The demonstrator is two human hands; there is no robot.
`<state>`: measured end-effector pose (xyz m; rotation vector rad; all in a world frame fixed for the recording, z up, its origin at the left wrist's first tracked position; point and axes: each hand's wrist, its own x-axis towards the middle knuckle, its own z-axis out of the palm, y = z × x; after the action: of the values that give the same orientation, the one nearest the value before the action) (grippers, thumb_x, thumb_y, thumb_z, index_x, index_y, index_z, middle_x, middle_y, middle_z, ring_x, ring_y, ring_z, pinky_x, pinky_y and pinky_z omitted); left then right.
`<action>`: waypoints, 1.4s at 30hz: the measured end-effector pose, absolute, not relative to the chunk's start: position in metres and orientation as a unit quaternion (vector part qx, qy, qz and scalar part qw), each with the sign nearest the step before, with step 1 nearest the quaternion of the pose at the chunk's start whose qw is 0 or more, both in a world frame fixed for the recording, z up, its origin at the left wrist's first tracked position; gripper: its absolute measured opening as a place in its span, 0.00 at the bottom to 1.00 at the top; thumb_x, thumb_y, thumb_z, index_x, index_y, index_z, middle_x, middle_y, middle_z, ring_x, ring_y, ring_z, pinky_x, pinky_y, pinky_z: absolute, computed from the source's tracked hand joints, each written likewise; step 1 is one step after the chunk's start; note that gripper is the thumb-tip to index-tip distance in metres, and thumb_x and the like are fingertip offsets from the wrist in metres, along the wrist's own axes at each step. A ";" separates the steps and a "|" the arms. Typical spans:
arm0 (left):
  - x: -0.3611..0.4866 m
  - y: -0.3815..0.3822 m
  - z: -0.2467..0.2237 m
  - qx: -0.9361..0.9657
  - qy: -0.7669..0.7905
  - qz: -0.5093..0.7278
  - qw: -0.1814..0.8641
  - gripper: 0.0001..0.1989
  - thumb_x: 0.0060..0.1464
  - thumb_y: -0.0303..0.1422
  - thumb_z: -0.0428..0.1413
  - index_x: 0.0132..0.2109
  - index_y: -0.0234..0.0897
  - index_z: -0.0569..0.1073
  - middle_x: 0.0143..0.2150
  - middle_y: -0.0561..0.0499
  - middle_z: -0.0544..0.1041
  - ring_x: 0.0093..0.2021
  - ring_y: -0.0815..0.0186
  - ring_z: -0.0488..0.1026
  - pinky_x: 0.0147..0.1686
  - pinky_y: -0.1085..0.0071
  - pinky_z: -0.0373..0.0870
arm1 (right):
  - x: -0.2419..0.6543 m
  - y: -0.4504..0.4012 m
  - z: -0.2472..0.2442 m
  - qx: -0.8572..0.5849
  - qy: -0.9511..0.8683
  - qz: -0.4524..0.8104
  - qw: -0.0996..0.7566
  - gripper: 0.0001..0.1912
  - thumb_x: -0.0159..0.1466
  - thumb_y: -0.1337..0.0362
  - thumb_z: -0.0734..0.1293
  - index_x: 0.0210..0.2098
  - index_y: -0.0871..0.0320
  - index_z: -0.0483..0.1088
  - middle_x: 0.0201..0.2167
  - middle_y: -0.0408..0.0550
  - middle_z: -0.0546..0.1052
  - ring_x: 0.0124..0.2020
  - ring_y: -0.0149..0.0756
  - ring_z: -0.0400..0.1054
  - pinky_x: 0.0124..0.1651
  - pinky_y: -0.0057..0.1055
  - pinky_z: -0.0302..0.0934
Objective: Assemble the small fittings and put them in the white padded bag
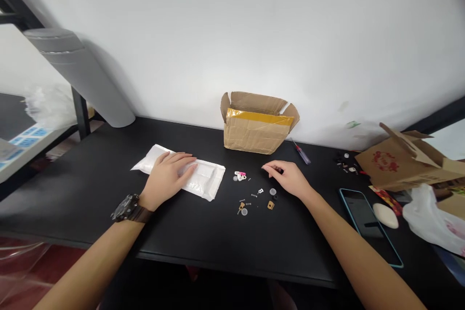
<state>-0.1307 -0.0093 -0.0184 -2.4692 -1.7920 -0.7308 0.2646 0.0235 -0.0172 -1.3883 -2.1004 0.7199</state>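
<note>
My left hand (170, 174) lies flat, fingers stretched, on top of a white plastic mailer bag (214, 181) on the black table. A watch is on the left wrist. My right hand (286, 177) rests on the table to the right, its fingers curled with thumb and fingertips together; anything between them is too small to make out. Between the hands are scattered small parts: white and pink plastic pieces (240, 175), tiny springs (254, 195), brown pieces (271, 205) and a round translucent disc (244, 212).
An open cardboard box (256, 133) stands against the wall, with a screwdriver (302, 154) beside it. On the right are a phone (368, 225), a white computer mouse (385, 215), another carton (392, 162) and a plastic bag (432, 218). A tall grey cylinder (87, 77) leans at the left.
</note>
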 end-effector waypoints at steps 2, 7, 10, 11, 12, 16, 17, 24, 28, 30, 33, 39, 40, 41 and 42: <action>-0.131 -0.009 -0.018 -0.789 -0.563 -0.245 -0.011 0.18 0.69 0.44 0.48 0.52 0.45 0.79 0.56 0.49 0.81 0.60 0.54 0.74 0.65 0.53 0.58 | 0.263 0.023 -0.015 -0.518 -0.781 0.256 0.236 0.18 0.72 0.49 0.63 0.35 0.52 0.78 0.28 0.42 0.81 0.29 0.36 0.73 0.36 0.33 0.63; -0.131 -0.009 -0.016 -0.792 -0.559 -0.245 -0.021 0.17 0.69 0.44 0.49 0.52 0.44 0.79 0.56 0.50 0.81 0.59 0.55 0.74 0.64 0.53 0.58 | 0.261 0.022 -0.014 -0.511 -0.791 0.253 0.221 0.20 0.72 0.48 0.61 0.33 0.53 0.75 0.28 0.42 0.80 0.29 0.36 0.72 0.36 0.33 0.62; -0.132 -0.008 -0.015 -0.792 -0.555 -0.254 -0.024 0.17 0.68 0.44 0.50 0.50 0.44 0.79 0.54 0.50 0.81 0.57 0.55 0.75 0.63 0.55 0.60 | 0.260 0.022 -0.013 -0.510 -0.791 0.256 0.221 0.25 0.72 0.46 0.60 0.27 0.54 0.72 0.26 0.43 0.78 0.27 0.35 0.70 0.34 0.33 0.61; -0.132 -0.008 -0.014 -0.793 -0.552 -0.257 -0.025 0.17 0.68 0.44 0.50 0.49 0.44 0.80 0.53 0.50 0.82 0.55 0.56 0.76 0.62 0.56 0.61 | 0.261 0.022 -0.012 -0.509 -0.791 0.257 0.221 0.26 0.72 0.45 0.60 0.25 0.54 0.71 0.26 0.43 0.78 0.27 0.35 0.69 0.34 0.33 0.61; -0.132 -0.008 -0.014 -0.795 -0.549 -0.257 -0.027 0.16 0.68 0.44 0.50 0.48 0.44 0.80 0.52 0.51 0.82 0.54 0.56 0.76 0.61 0.56 0.62 | 0.261 0.021 -0.011 -0.505 -0.794 0.260 0.218 0.27 0.72 0.45 0.60 0.25 0.55 0.71 0.27 0.43 0.78 0.28 0.35 0.69 0.35 0.33 0.60; -0.137 -0.008 -0.011 -0.805 -0.538 -0.247 -0.038 0.16 0.67 0.44 0.50 0.45 0.45 0.80 0.49 0.52 0.82 0.51 0.57 0.77 0.57 0.58 0.64 | 0.267 0.017 0.000 -0.474 -0.810 0.294 0.182 0.20 0.71 0.47 0.64 0.31 0.53 0.76 0.29 0.43 0.77 0.29 0.35 0.68 0.34 0.32 0.60; -0.138 -0.008 -0.010 -0.808 -0.534 -0.247 -0.042 0.16 0.67 0.44 0.50 0.45 0.45 0.80 0.49 0.52 0.82 0.51 0.57 0.77 0.57 0.59 0.64 | 0.270 0.016 0.004 -0.463 -0.814 0.306 0.171 0.18 0.70 0.47 0.65 0.34 0.53 0.77 0.30 0.42 0.77 0.30 0.35 0.68 0.34 0.32 0.60; -0.133 -0.010 -0.014 -0.817 -0.527 -0.235 -0.011 0.14 0.68 0.41 0.50 0.45 0.43 0.79 0.49 0.49 0.81 0.50 0.57 0.76 0.56 0.58 0.64 | 0.274 0.013 0.012 -0.417 -0.839 0.323 0.137 0.15 0.70 0.49 0.66 0.43 0.50 0.80 0.36 0.44 0.80 0.36 0.37 0.69 0.50 0.38 0.60; -0.118 -0.015 -0.018 -0.837 -0.510 -0.193 0.037 0.16 0.69 0.36 0.47 0.51 0.42 0.78 0.49 0.45 0.79 0.49 0.55 0.75 0.52 0.56 0.65 | 0.271 0.012 0.012 -0.404 -0.847 0.320 0.132 0.15 0.70 0.49 0.66 0.44 0.49 0.80 0.36 0.44 0.79 0.38 0.38 0.70 0.52 0.39 0.59; -0.112 -0.016 -0.016 -0.836 -0.514 -0.182 0.055 0.17 0.68 0.35 0.46 0.53 0.41 0.78 0.48 0.44 0.78 0.48 0.54 0.74 0.50 0.56 0.65 | 0.271 0.012 0.013 -0.399 -0.850 0.321 0.128 0.14 0.69 0.49 0.67 0.44 0.48 0.79 0.36 0.44 0.79 0.39 0.38 0.70 0.53 0.39 0.59; -0.101 -0.013 -0.007 -0.840 -0.511 -0.168 0.068 0.16 0.66 0.33 0.48 0.53 0.40 0.78 0.46 0.43 0.78 0.45 0.53 0.74 0.46 0.55 0.66 | 0.271 0.010 0.014 -0.394 -0.852 0.325 0.114 0.14 0.66 0.47 0.70 0.45 0.47 0.79 0.36 0.44 0.78 0.40 0.40 0.70 0.53 0.41 0.59; -0.050 0.017 0.013 -0.881 -0.436 -0.182 0.011 0.14 0.68 0.33 0.49 0.47 0.42 0.79 0.41 0.48 0.80 0.43 0.59 0.76 0.46 0.61 0.67 | 0.266 0.008 0.014 -0.389 -0.858 0.319 0.102 0.14 0.66 0.47 0.70 0.43 0.47 0.79 0.37 0.43 0.78 0.40 0.39 0.71 0.55 0.41 0.56; -0.041 0.022 0.013 -0.893 -0.413 -0.178 -0.007 0.13 0.68 0.33 0.49 0.46 0.42 0.79 0.41 0.49 0.80 0.43 0.60 0.76 0.46 0.62 0.67 | 0.265 0.009 0.013 -0.389 -0.859 0.316 0.104 0.14 0.65 0.47 0.71 0.43 0.48 0.79 0.37 0.43 0.78 0.40 0.39 0.71 0.55 0.41 0.56; -0.033 0.026 0.012 -0.899 -0.399 -0.181 -0.020 0.13 0.69 0.33 0.49 0.45 0.41 0.79 0.41 0.49 0.80 0.43 0.60 0.76 0.45 0.62 0.68 | 0.265 0.009 0.013 -0.388 -0.860 0.314 0.105 0.13 0.65 0.48 0.71 0.42 0.48 0.79 0.37 0.42 0.78 0.40 0.39 0.71 0.55 0.40 0.56; -0.027 0.028 0.010 -0.903 -0.387 -0.186 -0.028 0.13 0.69 0.33 0.49 0.45 0.41 0.79 0.40 0.49 0.80 0.43 0.61 0.76 0.45 0.63 0.69 | 0.264 0.009 0.013 -0.389 -0.860 0.312 0.107 0.13 0.66 0.48 0.71 0.41 0.48 0.79 0.37 0.42 0.78 0.40 0.38 0.71 0.54 0.40 0.56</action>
<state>-0.0274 0.0280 0.0096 -2.8868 -1.2372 -0.5964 0.2640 0.0087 0.0129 -1.1447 -2.5333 0.9197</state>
